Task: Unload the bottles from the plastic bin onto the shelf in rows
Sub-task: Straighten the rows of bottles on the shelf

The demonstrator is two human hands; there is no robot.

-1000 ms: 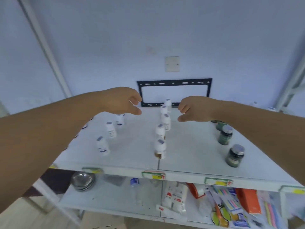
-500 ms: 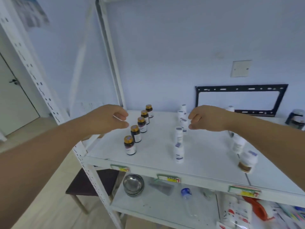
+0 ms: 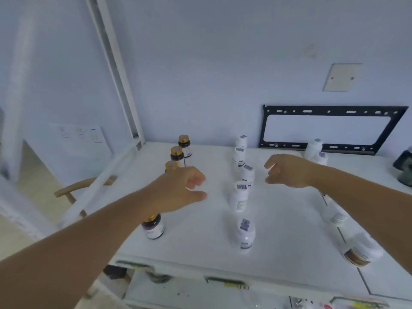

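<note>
The white shelf [image 3: 200, 253] carries bottles in rows running front to back. A row of dark bottles with gold caps [image 3: 177, 153] stands at the left; its nearest one [image 3: 153, 227] shows under my left forearm. A row of small white bottles [image 3: 239, 197] fills the middle, ending in the front one [image 3: 244, 234]. Larger white bottles [image 3: 361, 250] stand at the right, partly behind my right arm. My left hand [image 3: 178, 190] hovers over the dark row, fingers loosely curled, holding nothing. My right hand [image 3: 287, 171] hangs right of the white row, also empty. No plastic bin is in view.
A white shelf upright [image 3: 116, 70] rises at the left back corner. A black wall bracket [image 3: 330, 128] and a blank wall plate [image 3: 341, 78] sit behind the shelf. A dark green jar [image 3: 405, 168] stands at far right. A wooden chair [image 3: 73, 192] is left of the shelf.
The view has swung left and closer to the shelf. Both hands stay empty, loosely curled; the left hand now sits over the dark bottles, nearer the white row.
</note>
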